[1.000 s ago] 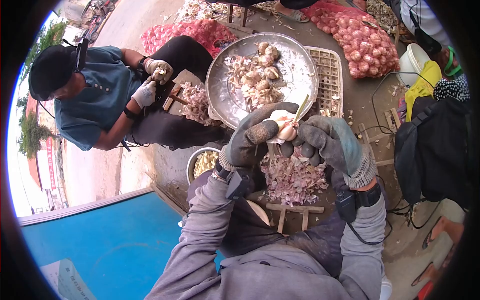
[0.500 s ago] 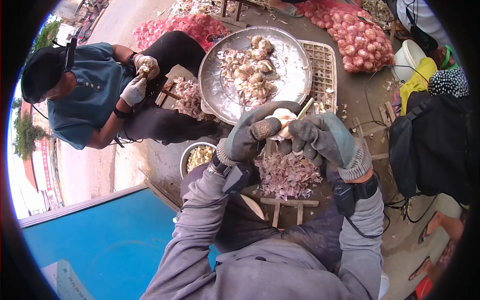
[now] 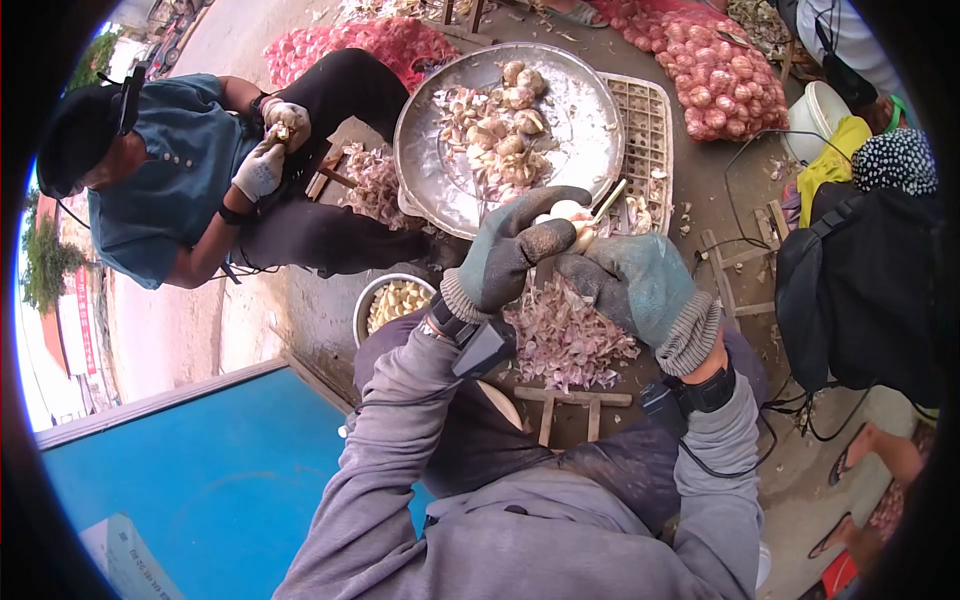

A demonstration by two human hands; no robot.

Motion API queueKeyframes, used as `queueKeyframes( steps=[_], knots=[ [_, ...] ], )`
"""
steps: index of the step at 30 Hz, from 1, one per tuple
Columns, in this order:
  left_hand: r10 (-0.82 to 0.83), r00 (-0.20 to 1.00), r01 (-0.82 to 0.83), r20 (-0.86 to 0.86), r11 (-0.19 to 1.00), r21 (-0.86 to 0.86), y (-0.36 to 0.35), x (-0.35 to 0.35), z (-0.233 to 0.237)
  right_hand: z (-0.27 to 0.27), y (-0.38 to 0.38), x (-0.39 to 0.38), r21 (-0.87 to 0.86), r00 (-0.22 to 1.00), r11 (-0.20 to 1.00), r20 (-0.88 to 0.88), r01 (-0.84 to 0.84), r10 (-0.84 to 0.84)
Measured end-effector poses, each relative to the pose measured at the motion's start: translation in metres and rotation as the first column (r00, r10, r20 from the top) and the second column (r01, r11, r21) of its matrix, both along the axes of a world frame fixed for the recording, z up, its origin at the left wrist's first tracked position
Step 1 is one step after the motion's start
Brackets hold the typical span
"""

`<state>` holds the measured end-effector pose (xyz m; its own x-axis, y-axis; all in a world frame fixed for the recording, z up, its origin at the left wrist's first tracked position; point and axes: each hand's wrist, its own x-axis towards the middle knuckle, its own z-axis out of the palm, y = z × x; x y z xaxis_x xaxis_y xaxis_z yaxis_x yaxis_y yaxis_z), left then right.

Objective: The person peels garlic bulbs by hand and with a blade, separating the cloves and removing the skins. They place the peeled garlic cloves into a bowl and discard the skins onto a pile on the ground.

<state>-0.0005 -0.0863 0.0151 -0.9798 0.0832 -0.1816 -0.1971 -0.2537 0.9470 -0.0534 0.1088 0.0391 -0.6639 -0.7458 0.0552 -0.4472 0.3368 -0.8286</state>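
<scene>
A partly peeled garlic bulb (image 3: 572, 213) is between my hands, in front of the metal basin. My left hand (image 3: 515, 245), in a grey-and-teal work glove, is closed around the bulb from the left. My right hand (image 3: 632, 285), gloved alike, has its fingers curled against the bulb's lower right side; its fingertips are partly hidden. A thin pale stalk (image 3: 609, 201) sticks up beside the bulb. Below my hands lies a heap of pinkish garlic skins (image 3: 570, 340).
Garlic bulbs and loose skins lie in the round metal basin (image 3: 420, 165), which rests on a plastic crate (image 3: 655, 120). Peeled cloves fill a bowl (image 3: 398, 303). A co-worker (image 3: 175, 170) sits left. Net sacks of garlic (image 3: 715, 80), a black bag (image 3: 860, 290) and wooden stools (image 3: 572, 397) surround me.
My right hand has turned, its back now more toward me, and shifted slightly down and left. My left hand keeps hold of the garlic bulb, which has risen slightly in view.
</scene>
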Motion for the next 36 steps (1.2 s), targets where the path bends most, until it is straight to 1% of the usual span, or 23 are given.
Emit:
queueKeyframes(
  steps=[1,2,3,5,7,8,9,10,11,13,14,15,16,17,18,20,22,24,25,27,28,30,36],
  knots=[
    [0.062,0.998,-0.064,0.031,0.997,0.049,0.003,-0.001,0.003,-0.005,-0.003,0.005,-0.002,1.0,1.0,0.0,0.004,-0.004],
    [0.122,0.99,-0.128,0.065,0.987,0.097,0.006,-0.001,0.004,-0.011,-0.006,0.01,0.077,0.993,0.996,-0.106,-0.042,0.05],
    [0.117,0.991,-0.123,0.065,0.988,0.097,0.008,-0.001,0.003,-0.015,-0.007,0.013,0.159,0.972,0.984,-0.206,-0.078,0.111],
    [0.166,0.984,-0.172,0.066,0.979,0.108,0.009,-0.001,0.0,-0.012,-0.006,0.012,0.159,0.981,0.984,-0.168,-0.075,0.102],
    [0.137,0.99,-0.14,0.035,0.987,0.082,0.006,-0.002,-0.006,0.0,-0.003,0.006,0.225,0.995,0.97,-0.02,-0.094,0.101],
    [0.146,0.989,-0.147,0.017,0.978,0.146,0.005,-0.002,-0.01,0.003,-0.001,0.006,0.221,0.995,0.971,-0.02,-0.091,0.097],
    [0.156,0.988,-0.152,-0.001,0.966,0.207,0.004,-0.004,-0.01,0.004,0.001,0.006,0.176,0.995,0.979,0.027,-0.1,0.097],
    [0.111,0.994,-0.105,-0.013,0.971,0.213,-0.001,-0.004,-0.008,0.005,0.003,0.005,0.128,0.992,0.986,0.072,-0.109,0.101],
    [0.111,0.994,-0.106,-0.016,0.973,0.205,-0.002,-0.005,-0.006,0.001,0.006,0.003,0.12,0.992,0.987,0.068,-0.11,0.102],
    [0.16,0.987,-0.142,-0.02,0.921,0.362,-0.002,-0.005,-0.004,-0.008,0.017,-0.002,-0.059,0.95,0.996,0.3,-0.071,0.086],
    [0.163,0.986,-0.144,-0.022,0.922,0.359,-0.003,-0.006,-0.003,-0.004,0.024,-0.009,-0.055,0.942,0.993,0.315,-0.104,0.116],
    [0.148,0.989,-0.138,-0.01,0.941,0.308,-0.005,-0.005,-0.003,0.005,0.027,-0.012,-0.056,0.942,0.993,0.316,-0.105,0.117],
    [0.134,0.991,-0.131,0.003,0.958,0.257,-0.005,-0.004,-0.004,0.014,0.03,-0.014,-0.078,0.859,0.997,0.508,-0.026,0.063],
    [0.12,0.993,-0.121,0.019,0.971,0.205,-0.005,-0.004,-0.005,0.018,0.031,-0.016,-0.083,0.733,0.995,0.68,0.057,0.015],
    [0.118,0.993,-0.121,0.023,0.971,0.206,-0.006,-0.003,-0.006,0.012,0.03,-0.015,-0.175,0.74,0.981,0.67,0.085,0.055],
    [-0.007,0.999,0.019,-0.034,0.923,0.385,-0.007,-0.005,-0.01,0.005,0.028,-0.015,-0.168,0.731,0.98,0.681,0.105,0.038],
    [0.011,1.0,0.001,-0.029,0.924,0.383,-0.001,-0.005,-0.011,0.003,0.026,-0.014,-0.16,0.723,0.98,0.69,0.122,0.023],
    [0.033,0.999,-0.02,-0.027,0.925,0.38,0.002,-0.005,-0.008,0.002,0.024,-0.014,-0.18,0.627,0.964,0.779,0.194,0.019],
    [0.024,0.999,-0.014,-0.022,0.926,0.378,0.003,-0.005,-0.004,0.002,0.024,-0.014,-0.179,0.626,0.965,0.78,0.193,0.019],
    [0.015,1.0,-0.008,-0.016,0.926,0.377,0.003,-0.005,-0.003,0.001,0.025,-0.014,-0.225,0.432,0.922,0.899,0.315,0.072],
    [0.002,0.999,0.011,-0.038,0.939,0.343,0.003,-0.005,-0.004,0.003,0.025,-0.014,-0.224,0.432,0.922,0.899,0.315,0.071],
    [-0.013,0.998,0.03,-0.057,0.951,0.308,0.003,-0.004,-0.006,0.011,0.023,-0.014,-0.055,0.698,0.988,0.713,0.146,-0.064],
    [-0.03,0.997,0.052,-0.072,0.94,0.338,0.006,0.0,-0.003,0.017,0.022,-0.011,-0.056,0.692,0.987,0.719,0.151,-0.065]
  ],
)
